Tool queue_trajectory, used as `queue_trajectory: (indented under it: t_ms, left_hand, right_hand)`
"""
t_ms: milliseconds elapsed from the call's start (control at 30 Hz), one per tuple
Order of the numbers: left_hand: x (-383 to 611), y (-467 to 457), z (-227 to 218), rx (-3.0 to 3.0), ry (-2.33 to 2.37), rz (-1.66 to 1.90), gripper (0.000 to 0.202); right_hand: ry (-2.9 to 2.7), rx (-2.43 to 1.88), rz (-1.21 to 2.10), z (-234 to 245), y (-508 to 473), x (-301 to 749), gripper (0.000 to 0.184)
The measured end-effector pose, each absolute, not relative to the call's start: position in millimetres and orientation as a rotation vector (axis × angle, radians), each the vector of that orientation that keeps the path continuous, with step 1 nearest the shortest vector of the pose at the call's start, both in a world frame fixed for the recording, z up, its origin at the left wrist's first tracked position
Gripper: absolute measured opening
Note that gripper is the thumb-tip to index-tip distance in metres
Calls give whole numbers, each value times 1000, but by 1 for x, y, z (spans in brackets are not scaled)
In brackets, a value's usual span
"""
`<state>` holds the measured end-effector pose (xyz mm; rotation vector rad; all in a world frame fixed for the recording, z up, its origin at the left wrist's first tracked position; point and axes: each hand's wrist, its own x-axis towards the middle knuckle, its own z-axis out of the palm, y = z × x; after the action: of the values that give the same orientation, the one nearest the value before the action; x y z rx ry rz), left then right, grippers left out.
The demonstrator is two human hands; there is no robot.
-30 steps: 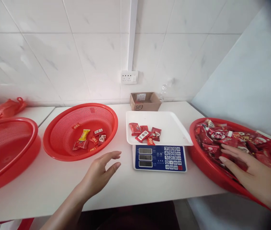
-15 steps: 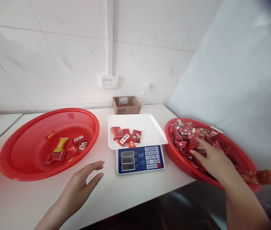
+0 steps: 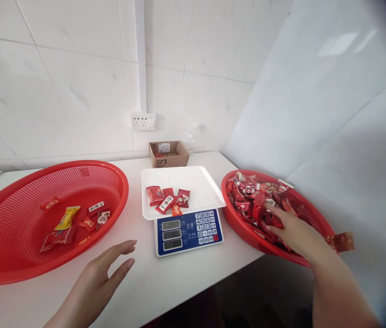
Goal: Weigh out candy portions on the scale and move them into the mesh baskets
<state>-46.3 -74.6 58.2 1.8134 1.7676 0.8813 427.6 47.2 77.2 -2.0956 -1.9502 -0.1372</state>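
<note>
Head view: the cardboard box (image 3: 175,159) at upper centre of the frame has "SF" printed on its front and a white label inside, too small to read. Below it, at centre, the blue panel of the scale (image 3: 189,237) reads "志准", with keys 0 to 9; its display digits are too faint for me to trust. Red packets (image 3: 154,196) with Chinese lettering lie on the white tray (image 3: 196,182). More wrapped sweets (image 3: 244,207) fill the right basket (image 3: 240,227), where my right hand (image 3: 293,233) reaches in, fingers curved; I cannot tell whether they grip anything. My left hand (image 3: 99,280), loosely open and holding nothing, is at lower left, near the left basket (image 3: 121,182).

Since half a second ago, everything has shifted left in frame, and another red basket has dropped out of sight; the tray's packets lie as before.
</note>
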Motion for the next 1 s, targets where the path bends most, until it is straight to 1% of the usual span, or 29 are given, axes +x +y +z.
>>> queue_trajectory:
  t_ms: [67,167,300,367,433,533,633,700,800,900,1000]
  left_hand:
    - [-46,-74,58,1826,1755,886,34]
    - [-45,-74,57,1829,1745,878,33]
    - [-45,-75,55,1823,1734,873,34]
    - [-46,-75,54,1822,1734,880,34]
    - [-47,-75,53,1823,1735,883,35]
    - [-46,-75,53,1820,1731,882,35]
    - [-44,-75,54,1812,1721,877,35]
    - [-44,-75,54,1815,1709,872,34]
    - [-44,-75,55,1824,1703,871,34]
    - [-44,-75,55,1828,1709,877,34]
    - [-46,-75,54,1839,1705,878,34]
  right_hand:
    - [-1942,-2198,-71,82,45,430,45]
    - [-1855,-2232,-16,96,42,427,39]
    - [-1695,-2288,7,115,38,421,41]
    - [-1632,-2276,-31,118,38,421,43]
    - [-1624,-2203,-165,116,40,422,41]
    - [-1764,-2122,-336,104,45,422,35]
    - [-1982,-2238,-331,87,49,419,32]
    - [-2045,-2325,-323,78,50,417,35]
    - [-1998,-2350,-328,70,53,418,39]
    - [-1889,-2302,-355,73,53,420,39]
    - [-1753,-2229,-398,91,48,420,36]
